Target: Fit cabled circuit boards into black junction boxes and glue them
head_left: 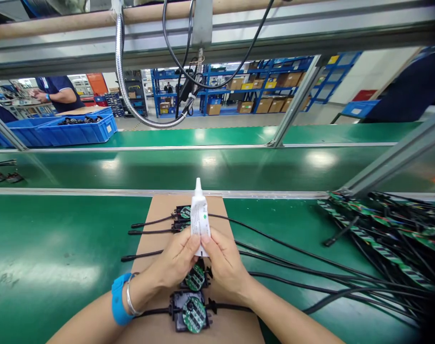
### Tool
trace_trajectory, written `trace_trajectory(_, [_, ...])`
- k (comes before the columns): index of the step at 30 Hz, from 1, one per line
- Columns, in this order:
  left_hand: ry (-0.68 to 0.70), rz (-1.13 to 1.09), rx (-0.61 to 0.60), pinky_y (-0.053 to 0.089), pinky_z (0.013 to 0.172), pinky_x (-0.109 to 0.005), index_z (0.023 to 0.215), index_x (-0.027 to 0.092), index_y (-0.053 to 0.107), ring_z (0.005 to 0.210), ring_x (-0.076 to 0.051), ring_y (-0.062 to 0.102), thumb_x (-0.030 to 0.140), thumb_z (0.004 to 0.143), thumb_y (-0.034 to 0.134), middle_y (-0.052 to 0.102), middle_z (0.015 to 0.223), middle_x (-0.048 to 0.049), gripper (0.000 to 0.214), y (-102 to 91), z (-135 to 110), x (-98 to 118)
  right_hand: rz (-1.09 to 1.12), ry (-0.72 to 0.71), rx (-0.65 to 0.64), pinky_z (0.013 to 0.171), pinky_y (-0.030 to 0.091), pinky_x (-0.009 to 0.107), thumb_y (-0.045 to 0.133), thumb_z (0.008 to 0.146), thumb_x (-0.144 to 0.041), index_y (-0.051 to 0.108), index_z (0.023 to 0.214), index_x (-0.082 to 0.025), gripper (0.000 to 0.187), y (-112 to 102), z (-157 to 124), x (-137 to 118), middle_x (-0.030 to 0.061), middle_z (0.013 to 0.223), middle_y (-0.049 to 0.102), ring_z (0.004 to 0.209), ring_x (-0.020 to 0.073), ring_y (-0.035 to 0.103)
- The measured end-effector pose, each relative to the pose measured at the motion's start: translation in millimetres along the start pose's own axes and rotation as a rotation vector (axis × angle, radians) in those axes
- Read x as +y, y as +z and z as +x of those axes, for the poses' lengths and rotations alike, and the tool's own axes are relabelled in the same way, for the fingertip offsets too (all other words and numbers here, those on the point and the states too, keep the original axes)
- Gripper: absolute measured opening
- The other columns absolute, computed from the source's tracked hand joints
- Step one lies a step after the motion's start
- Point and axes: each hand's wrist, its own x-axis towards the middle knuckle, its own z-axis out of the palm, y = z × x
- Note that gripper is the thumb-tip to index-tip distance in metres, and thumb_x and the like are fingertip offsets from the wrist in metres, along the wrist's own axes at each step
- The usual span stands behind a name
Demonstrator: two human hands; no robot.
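Note:
A white squeeze tube (199, 217) with a pointed nozzle stands upright between my two hands, its tip pointing up and away from me. My left hand (179, 253) pinches its lower end from the left, thumb on the front. From the other side my right hand (224, 260) grips the same end. Below and behind the hands, several black housings with round green circuit boards (195, 315) lie in a column on a brown cardboard sheet (149, 329). Black cables (274, 236) run out of them to both sides. My hands partly hide the middle housings.
A heap of green circuit boards and black cables (389, 239) lies on the green bench at right. Metal struts (292, 100) and a flexible metal hose (122, 81) cross ahead. Blue bins (77, 131) stand at far left, near a person (61, 93).

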Motion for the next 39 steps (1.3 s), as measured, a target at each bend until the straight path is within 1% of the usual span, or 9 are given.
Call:
trace_trajectory(8, [-0.035,-0.065,-0.042,0.027,0.038,-0.017,0.093,0.014,0.055,0.041,-0.006,0.038,0.054,0.092,0.050,0.042,0.055,0.0063,0.040,-1.1,2,2,0.120,0.065,-0.104,0.052,0.041,0.024,0.034,0.099,-0.043,0.053,0.080,-0.019,0.036,0,2,0,-0.0018,0.060,0.052,0.053,0.0126,0.050])
trace_trajectory(12, [-0.018,-0.108,-0.010,0.032,0.035,-0.014,0.100,0.015,0.050,0.037,-0.004,0.045,0.054,0.088,0.056,0.051,0.061,0.0052,0.041,-9.3,8,8,-0.073,0.011,-0.106,0.054,0.042,0.024,0.037,0.099,-0.041,0.055,0.085,-0.020,0.031,-15,6,0,-0.0026,0.060,0.052,0.054,0.0120,0.050])
trace_trajectory(16, [-0.008,-0.159,0.067,0.034,0.033,-0.013,0.102,0.016,0.047,0.034,-0.004,0.043,0.051,0.089,0.057,0.052,0.060,0.0063,0.038,-13.3,12,11,-0.294,-0.331,-0.065,0.053,0.042,0.025,0.060,0.088,-0.038,0.057,0.111,-0.020,0.030,-29,13,-3,0.0014,0.077,0.056,0.059,0.0127,0.050])
trace_trajectory(19, [0.004,-0.204,0.065,0.042,0.040,-0.016,0.102,0.016,0.049,0.042,-0.006,0.050,0.052,0.089,0.058,0.058,0.068,0.0019,0.040,-10.5,11,11,-0.371,-0.548,-0.053,0.066,0.048,0.029,0.055,0.091,-0.025,0.061,0.102,-0.021,0.014,-27,17,-7,0.0045,0.081,0.062,0.074,0.0167,0.058])
trace_trajectory(22, [0.018,-0.232,0.040,0.051,0.056,-0.021,0.101,0.014,0.055,0.060,-0.010,0.057,0.054,0.084,0.062,0.062,0.081,-0.0035,0.044,-6.3,9,10,-0.365,-0.483,0.053,0.060,0.046,0.026,0.052,0.091,-0.019,0.055,0.082,-0.021,0.009,-20,16,-6,0.0018,0.071,0.060,0.067,0.0147,0.058])
trace_trajectory(25, [-0.015,-0.230,0.006,0.051,0.056,-0.022,0.097,0.013,0.057,0.062,-0.011,0.058,0.050,0.079,0.071,0.062,0.079,-0.0040,0.044,-3.3,7,9,-0.252,-0.272,0.131,0.046,0.038,0.022,0.057,0.088,-0.021,0.048,0.088,-0.022,0.008,-16,13,-2,-0.0049,0.062,0.051,0.050,0.0101,0.048])
trace_trajectory(31, [-0.098,-0.255,-0.004,0.046,0.042,-0.019,0.089,0.011,0.059,0.045,-0.009,0.054,0.051,0.077,0.071,0.057,0.062,0.0004,0.043,-2.7,10,4,0.119,0.064,-0.002,0.048,0.041,0.022,0.054,0.090,-0.030,0.042,0.097,-0.023,0.015,-13,9,-2,-0.0078,0.060,0.052,0.050,0.0109,0.054])
trace_trajectory(34, [-0.097,-0.277,0.006,0.051,0.049,-0.022,0.093,0.012,0.059,0.054,-0.010,0.058,0.048,0.076,0.074,0.061,0.074,-0.0026,0.042,-3.4,13,4,0.194,0.101,-0.038,0.048,0.043,0.023,0.051,0.092,-0.031,0.041,0.094,-0.023,0.013,-13,9,-3,-0.0078,0.059,0.054,0.049,0.0120,0.057])
trace_trajectory(39, [-0.072,-0.286,0.056,0.050,0.047,-0.020,0.094,0.013,0.057,0.057,-0.011,0.056,0.044,0.074,0.076,0.059,0.071,-0.0012,0.041,-2.7,15,3,-0.003,0.061,-0.031,0.047,0.036,0.021,0.049,0.091,-0.023,0.046,0.088,-0.022,0.004,-14,7,1,-0.0071,0.058,0.055,0.049,0.0098,0.052])
